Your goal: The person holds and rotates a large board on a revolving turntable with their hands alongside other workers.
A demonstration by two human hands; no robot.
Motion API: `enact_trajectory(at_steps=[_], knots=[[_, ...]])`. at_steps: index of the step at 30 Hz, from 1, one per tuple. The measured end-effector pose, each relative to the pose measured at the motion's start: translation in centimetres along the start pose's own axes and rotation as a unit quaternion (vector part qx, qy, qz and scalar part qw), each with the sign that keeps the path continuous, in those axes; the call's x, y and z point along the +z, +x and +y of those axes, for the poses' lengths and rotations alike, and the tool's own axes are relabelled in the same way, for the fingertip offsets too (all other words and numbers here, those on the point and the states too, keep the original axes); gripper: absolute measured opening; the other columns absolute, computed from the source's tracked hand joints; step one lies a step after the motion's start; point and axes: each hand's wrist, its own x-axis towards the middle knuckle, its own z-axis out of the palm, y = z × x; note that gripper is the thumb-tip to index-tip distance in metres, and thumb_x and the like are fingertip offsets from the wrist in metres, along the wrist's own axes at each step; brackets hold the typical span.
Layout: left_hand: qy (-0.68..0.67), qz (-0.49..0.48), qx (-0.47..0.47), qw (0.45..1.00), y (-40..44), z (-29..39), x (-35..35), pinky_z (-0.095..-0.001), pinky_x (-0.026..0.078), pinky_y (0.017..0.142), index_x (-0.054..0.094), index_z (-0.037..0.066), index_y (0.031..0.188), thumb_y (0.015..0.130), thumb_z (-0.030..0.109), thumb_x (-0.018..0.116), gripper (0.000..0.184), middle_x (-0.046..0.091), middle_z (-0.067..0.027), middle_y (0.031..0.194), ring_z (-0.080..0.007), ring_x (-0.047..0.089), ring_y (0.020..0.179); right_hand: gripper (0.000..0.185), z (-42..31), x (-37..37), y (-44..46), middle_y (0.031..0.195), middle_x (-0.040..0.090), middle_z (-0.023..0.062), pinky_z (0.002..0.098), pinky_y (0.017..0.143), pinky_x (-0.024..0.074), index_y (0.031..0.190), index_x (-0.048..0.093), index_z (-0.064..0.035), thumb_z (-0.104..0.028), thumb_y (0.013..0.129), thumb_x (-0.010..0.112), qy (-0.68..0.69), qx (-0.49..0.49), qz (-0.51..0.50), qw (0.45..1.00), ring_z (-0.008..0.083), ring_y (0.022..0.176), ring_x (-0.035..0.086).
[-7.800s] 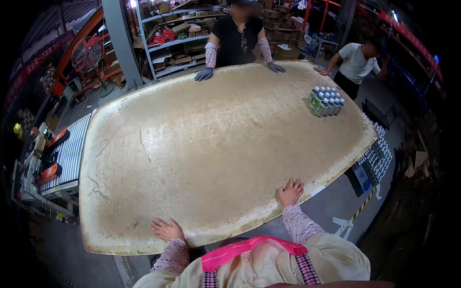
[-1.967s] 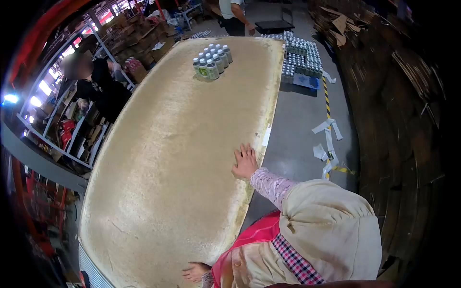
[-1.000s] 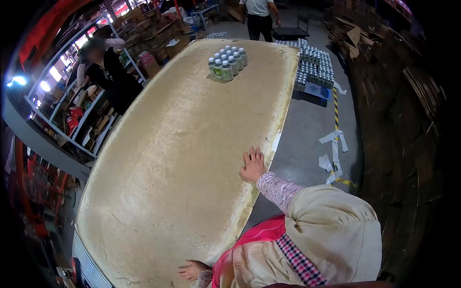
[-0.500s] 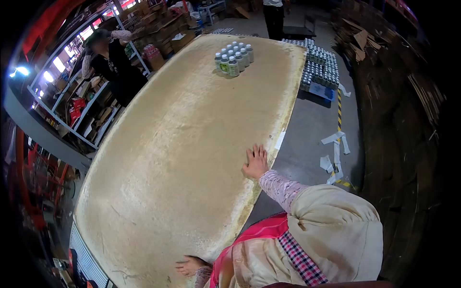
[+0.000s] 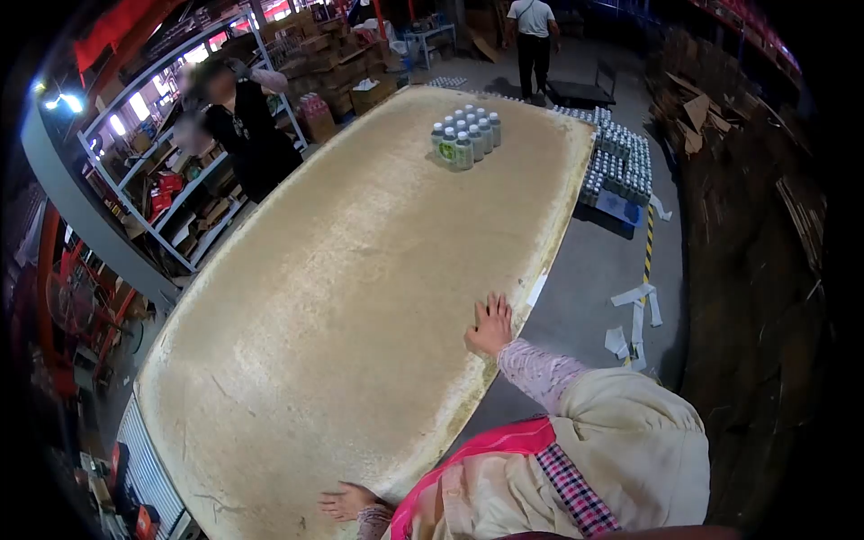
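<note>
My left hand (image 5: 348, 502) lies flat on the worn tan tabletop (image 5: 360, 270), by its near edge at the bottom, fingers apart and holding nothing. My right hand (image 5: 490, 325) rests palm down on the same table near its right edge, fingers spread, with nothing in it. Toward the table's far end stands a block of white-capped bottles (image 5: 463, 137) with green labels, packed close together. Both hands are well away from the bottles.
A person in black (image 5: 249, 126) stands at the left side by a metal shelf (image 5: 183, 200). Another person (image 5: 533, 40) is beyond the far end. Many bottles on a blue pallet (image 5: 619, 209) are beside the table's right edge. A roller conveyor (image 5: 148, 468) adjoins it at lower left.
The view has swung right since the oldest frame. The person in white has walked away from the table's far end. The person in black has lifted their hands off the table. My hands stay on it.
</note>
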Motion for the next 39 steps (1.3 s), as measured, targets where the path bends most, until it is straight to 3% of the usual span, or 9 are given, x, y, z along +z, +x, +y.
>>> enact_trajectory(at_steps=[4,10,12,13,15,17,24,36,39], knots=[[-0.025,0.026,0.005,0.999,0.4,0.6,1.1,-0.0592,0.029,0.118,0.035,0.003,0.157,0.102,0.055,0.044,0.076,0.031,-0.0213,0.164,-0.0394,0.029,0.152,0.069,5.7,0.2,13.7,0.150,0.048,0.0241,0.0529,0.119,0.0322,0.147,0.051,-0.0083,-0.039,0.088,0.068,0.087,-0.038,-0.280,0.955,0.0434,0.143,0.041],[-0.065,0.112,0.026,0.991,1.3,-0.2,1.9,-0.0588,0.033,0.115,0.048,0.004,0.147,0.098,0.055,0.050,0.072,0.047,-0.0230,0.152,-0.0405,0.039,0.144,0.029,-0.8,-21.3,29.5,0.113,0.067,0.0137,0.0457,0.088,0.0494,0.118,0.065,-0.0064,-0.026,0.106,0.047,0.370,0.097,0.150,0.912,0.0265,0.100,0.061],[-0.027,0.177,0.028,0.984,5.0,-1.1,7.2,-0.0584,0.040,0.109,0.054,0.011,0.143,0.093,0.074,0.043,0.081,0.052,-0.0169,0.149,-0.0388,0.049,0.136,0.030,-4.6,-19.9,27.5,0.120,0.068,0.0131,0.0441,0.089,0.0513,0.128,0.060,-0.0057,-0.022,0.107,0.045,0.254,-0.141,-0.083,0.953,0.0252,0.102,0.064],[-0.023,0.205,0.024,0.978,4.9,-0.8,7.4,-0.0579,0.041,0.109,0.054,0.010,0.142,0.093,0.071,0.043,0.079,0.052,-0.0174,0.148,-0.0389,0.049,0.135,0.039,-6.0,-17.4,25.6,0.133,0.066,0.0142,0.0437,0.095,0.0504,0.142,0.053,-0.0054,-0.020,0.106,0.047,0.188,-0.335,-0.246,0.890,0.0267,0.112,0.064],[-0.028,0.201,0.037,0.979,3.7,-0.1,6.4,-0.0570,0.041,0.108,0.054,0.009,0.142,0.092,0.065,0.044,0.075,0.053,-0.0182,0.146,-0.0389,0.050,0.133,0.042,-5.8,-9.6,19.5,0.120,0.072,0.0143,0.0429,0.088,0.0546,0.139,0.059,-0.0050,-0.013,0.099,0.052,0.257,-0.138,-0.563,0.774,0.0291,0.097,0.068],[-0.033,0.196,0.053,0.979,3.1,0.4,5.5,-0.0561,0.042,0.107,0.054,0.008,0.141,0.092,0.059,0.045,0.071,0.053,-0.0191,0.145,-0.0390,0.051,0.132,0.053,1.8,-7.5,14.4,0.122,0.072,0.0153,0.0458,0.088,0.0549,0.145,0.056,-0.0126,-0.007,0.093,0.056,-0.002,-0.343,-0.295,0.892,0.0339,0.100,0.072],[-0.046,0.192,0.106,0.975,-0.8,6.7,2.7,-0.0529,0.045,0.103,0.055,0.003,0.138,0.091,0.038,0.049,0.059,0.055,-0.0220,0.139,-0.0393,0.053,0.125,0.070,14.5,-5.3,4.2,0.161,0.034,0.0170,0.0608,0.115,0.0329,0.151,0.041,-0.0023,-0.023,0.089,0.066,-0.068,-0.304,-0.169,0.935,0.0485,0.151,0.020],[-0.105,0.098,0.340,0.930,-4.6,24.0,-0.2,-0.0474,0.050,0.097,0.056,-0.005,0.132,0.090,0.003,0.056,0.044,0.058,-0.0271,0.129,-0.0399,0.058,0.115,0.047,21.5,-8.4,9.6,0.157,0.045,0.0166,0.0494,0.120,0.0334,0.144,0.053,-0.0045,-0.024,0.102,0.055,0.031,-0.459,-0.274,0.844,0.0360,0.148,0.037],[-0.259,-0.022,0.461,0.849,-8.0,33.7,1.1,-0.0447,0.051,0.091,0.061,-0.005,0.120,0.090,0.000,0.057,0.032,0.061,-0.0236,0.114,-0.0353,0.060,0.104,0.047,28.1,-9.0,14.5,0.145,0.057,0.0130,0.0454,0.112,0.0424,0.133,0.060,-0.0068,-0.004,0.086,0.059,0.148,-0.298,-0.220,0.917,0.0343,0.137,0.051]])
